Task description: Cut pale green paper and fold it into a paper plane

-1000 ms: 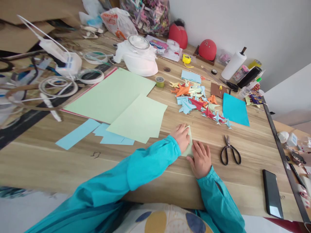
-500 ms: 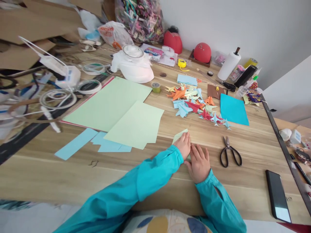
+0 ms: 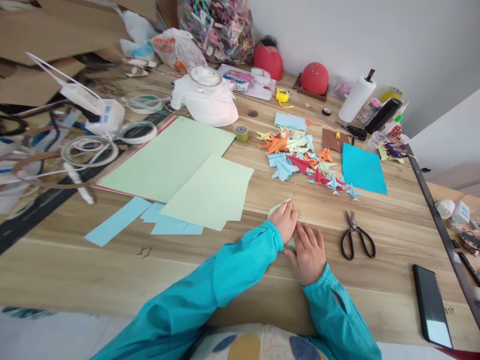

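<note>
Both of my hands lie side by side on a small pale green folded paper (image 3: 278,206) on the wooden table (image 3: 337,290). My left hand (image 3: 285,222) covers most of it, fingers together and pressing down; only a corner shows above the knuckles. My right hand (image 3: 309,251) rests flat beside it, fingers stretched toward the paper's lower edge. Both arms wear teal sleeves.
Black scissors (image 3: 355,237) lie right of my hands and a dark phone (image 3: 431,305) near the right edge. Large pale green sheets (image 3: 187,170) and light blue strips (image 3: 123,218) lie to the left. Several folded paper shapes (image 3: 300,160) and a blue sheet (image 3: 363,168) sit further back.
The green paper has been turned and folded under my hands; my left hand now covers more of it. The view shifted slightly.
</note>
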